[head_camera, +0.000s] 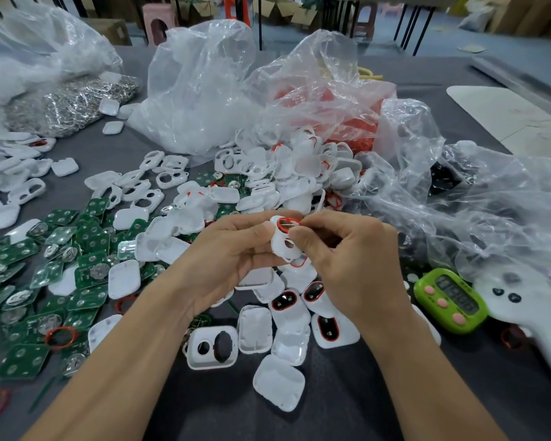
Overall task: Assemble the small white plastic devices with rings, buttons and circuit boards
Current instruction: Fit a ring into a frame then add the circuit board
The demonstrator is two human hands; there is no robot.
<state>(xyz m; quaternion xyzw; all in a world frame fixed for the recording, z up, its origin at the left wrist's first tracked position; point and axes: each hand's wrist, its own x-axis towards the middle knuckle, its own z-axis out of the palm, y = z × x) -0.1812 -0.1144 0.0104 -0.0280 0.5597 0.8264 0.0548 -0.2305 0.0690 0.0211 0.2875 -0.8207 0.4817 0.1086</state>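
Here the left hand point(223, 259) grips a small white two-holed plastic shell point(283, 247), up-left of the lime-green timer point(449, 299), while the right hand point(347, 259) pinches a thin red ring point(287, 221) into its upper hole; next, probably, press it flush.

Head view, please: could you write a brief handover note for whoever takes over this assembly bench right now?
Left hand holds a white shell. Right hand pinches a red ring at the shell's larger opening; I cannot tell if it is fully seated.
Circuit boards lie to the left on the table. Ringed shells lie just in front of the hands.
Done: a few shells ringed. Left: seat this ring, then probably buttons and boards.
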